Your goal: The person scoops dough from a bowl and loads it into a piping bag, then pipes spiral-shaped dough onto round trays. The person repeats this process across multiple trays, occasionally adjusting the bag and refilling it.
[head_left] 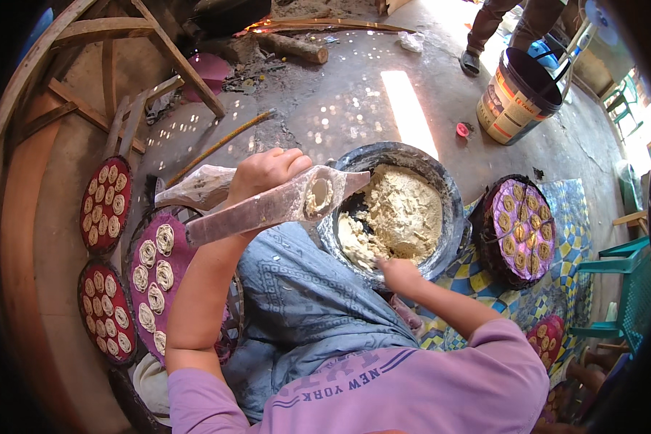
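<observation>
My left hand (267,176) is closed round a wooden string-hopper press (257,210), raised beside the pot. The press has two long handles, and pale dough shows in its round opening. A large dark pot (453,217) stands in front of me, holding a big lump of pale, crumbly dough (406,210). At the pot's near side, my right hand (400,273) reaches over the rim with its fingers closed in the dough; the fingertips are partly hidden. Left of my lap, coiled noodle nests (155,298) lie on a purple round mat (184,264), partly covered by my left arm.
Red round mats (94,271) with noodle nests lie far left, near a wooden frame (101,29). Another basket (477,224) of nests stands right on a checkered sheet (568,210). Beyond are a bucket (510,108), a person's legs (492,25), a log (293,48) and fire. A green chair (618,282) stands right.
</observation>
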